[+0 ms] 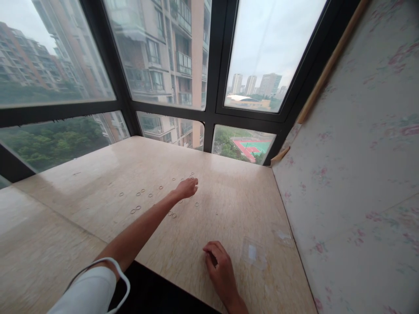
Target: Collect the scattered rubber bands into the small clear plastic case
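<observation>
Several small thin rings [160,187] lie scattered over the pale marble-look sill, some of them in touching pairs. My left hand [187,188] reaches far out among them, palm down, with its fingers bent together. A ring [192,173] shows just beyond its fingers, and another ring [197,204] lies on the near side. What the fingertips hold, if anything, is hidden. Closer to me, my right hand [221,267] rests on its side, fingers curled toward the thumb around a dark hollow. Its contents cannot be made out. A clear plastic box [254,253] sits just right of it.
The sill [229,196] meets dark-framed windows [210,78] at the back and a flower-papered wall [353,183] on the right. A crumpled clear wrapper [283,235] lies by that wall. A white cable [121,274] loops around my left sleeve. The sill's front edge drops to darkness.
</observation>
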Action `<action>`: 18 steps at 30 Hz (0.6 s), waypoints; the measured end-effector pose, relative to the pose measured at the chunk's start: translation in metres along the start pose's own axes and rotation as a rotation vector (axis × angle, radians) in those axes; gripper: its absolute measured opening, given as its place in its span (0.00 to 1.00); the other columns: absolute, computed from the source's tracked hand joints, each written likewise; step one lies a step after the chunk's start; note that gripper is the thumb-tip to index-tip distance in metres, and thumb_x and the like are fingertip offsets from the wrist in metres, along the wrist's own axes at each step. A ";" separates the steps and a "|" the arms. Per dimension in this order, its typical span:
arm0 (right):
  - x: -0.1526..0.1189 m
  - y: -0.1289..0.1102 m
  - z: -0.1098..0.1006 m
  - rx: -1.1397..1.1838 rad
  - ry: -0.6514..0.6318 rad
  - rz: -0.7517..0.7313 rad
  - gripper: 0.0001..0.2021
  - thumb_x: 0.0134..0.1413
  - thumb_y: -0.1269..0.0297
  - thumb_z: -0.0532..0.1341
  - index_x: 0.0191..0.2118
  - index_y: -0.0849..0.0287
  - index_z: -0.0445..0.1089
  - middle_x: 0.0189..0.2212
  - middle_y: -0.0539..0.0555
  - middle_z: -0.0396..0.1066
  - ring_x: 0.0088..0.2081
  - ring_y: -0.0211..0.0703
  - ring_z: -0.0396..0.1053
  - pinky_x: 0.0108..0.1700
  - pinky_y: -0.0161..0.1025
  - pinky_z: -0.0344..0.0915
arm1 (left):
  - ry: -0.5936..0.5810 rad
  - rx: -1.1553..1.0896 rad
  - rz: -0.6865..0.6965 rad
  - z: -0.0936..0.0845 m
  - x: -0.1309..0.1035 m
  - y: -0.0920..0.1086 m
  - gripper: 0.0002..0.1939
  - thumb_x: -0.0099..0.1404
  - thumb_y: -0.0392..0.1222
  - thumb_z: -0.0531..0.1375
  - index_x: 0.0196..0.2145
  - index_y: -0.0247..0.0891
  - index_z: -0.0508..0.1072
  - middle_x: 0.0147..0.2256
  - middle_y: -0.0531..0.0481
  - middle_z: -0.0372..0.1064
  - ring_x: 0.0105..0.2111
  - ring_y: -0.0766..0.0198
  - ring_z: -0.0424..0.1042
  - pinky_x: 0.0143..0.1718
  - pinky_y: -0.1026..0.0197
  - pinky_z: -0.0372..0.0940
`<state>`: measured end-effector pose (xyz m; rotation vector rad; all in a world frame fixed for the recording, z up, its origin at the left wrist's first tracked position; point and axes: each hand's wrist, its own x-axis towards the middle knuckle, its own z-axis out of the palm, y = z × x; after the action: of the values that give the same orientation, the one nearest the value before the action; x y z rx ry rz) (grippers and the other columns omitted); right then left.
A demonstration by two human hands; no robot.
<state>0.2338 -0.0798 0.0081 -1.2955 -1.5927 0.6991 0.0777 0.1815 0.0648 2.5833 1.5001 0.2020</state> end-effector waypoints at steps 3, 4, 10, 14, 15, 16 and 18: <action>0.000 0.002 0.000 0.004 0.001 -0.002 0.11 0.55 0.74 0.53 0.36 0.58 0.71 0.36 0.55 0.71 0.39 0.41 0.70 0.42 0.37 0.67 | 0.024 -0.089 0.018 0.002 0.001 0.017 0.12 0.65 0.38 0.51 0.44 0.36 0.68 0.43 0.41 0.70 0.43 0.54 0.69 0.42 0.55 0.63; 0.000 0.003 0.000 0.004 0.006 -0.004 0.10 0.55 0.74 0.53 0.36 0.58 0.71 0.36 0.55 0.71 0.38 0.41 0.70 0.42 0.37 0.67 | 0.030 -0.118 0.033 0.005 -0.002 0.025 0.12 0.64 0.38 0.52 0.44 0.36 0.69 0.43 0.41 0.70 0.43 0.56 0.69 0.42 0.56 0.63; -0.001 0.007 -0.002 0.036 0.005 -0.005 0.09 0.57 0.71 0.54 0.36 0.57 0.72 0.36 0.55 0.72 0.40 0.43 0.70 0.42 0.37 0.68 | 0.080 -0.271 0.106 0.034 -0.057 0.078 0.12 0.64 0.37 0.54 0.45 0.38 0.69 0.43 0.46 0.70 0.38 0.62 0.70 0.44 0.59 0.64; -0.002 0.006 -0.003 0.047 -0.011 0.008 0.09 0.57 0.71 0.54 0.36 0.57 0.71 0.37 0.55 0.72 0.39 0.43 0.71 0.41 0.35 0.68 | 0.198 -0.556 0.102 0.056 -0.102 0.101 0.09 0.64 0.36 0.54 0.41 0.40 0.70 0.41 0.47 0.70 0.35 0.64 0.70 0.41 0.60 0.65; -0.002 0.006 -0.003 0.043 -0.015 0.012 0.09 0.57 0.71 0.54 0.36 0.57 0.71 0.37 0.55 0.72 0.39 0.42 0.71 0.41 0.35 0.68 | 0.212 -0.593 0.086 0.061 -0.112 0.102 0.09 0.63 0.35 0.53 0.40 0.40 0.70 0.40 0.47 0.70 0.35 0.64 0.70 0.41 0.60 0.65; -0.002 0.005 -0.003 0.037 -0.019 0.013 0.09 0.57 0.71 0.53 0.36 0.57 0.71 0.37 0.55 0.71 0.39 0.42 0.71 0.41 0.35 0.68 | 0.220 -0.619 0.072 0.065 -0.121 0.102 0.09 0.63 0.34 0.53 0.39 0.40 0.70 0.39 0.47 0.70 0.34 0.64 0.70 0.40 0.60 0.65; -0.003 0.004 -0.002 0.019 -0.022 0.008 0.09 0.58 0.71 0.53 0.37 0.57 0.71 0.37 0.55 0.72 0.40 0.43 0.71 0.43 0.36 0.68 | 0.241 -0.654 0.041 0.073 -0.136 0.096 0.09 0.62 0.33 0.53 0.37 0.40 0.70 0.38 0.47 0.70 0.35 0.64 0.70 0.39 0.60 0.65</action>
<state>0.2376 -0.0817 0.0043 -1.2854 -1.5951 0.7341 0.1063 0.0120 0.0062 2.1055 1.1753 0.8737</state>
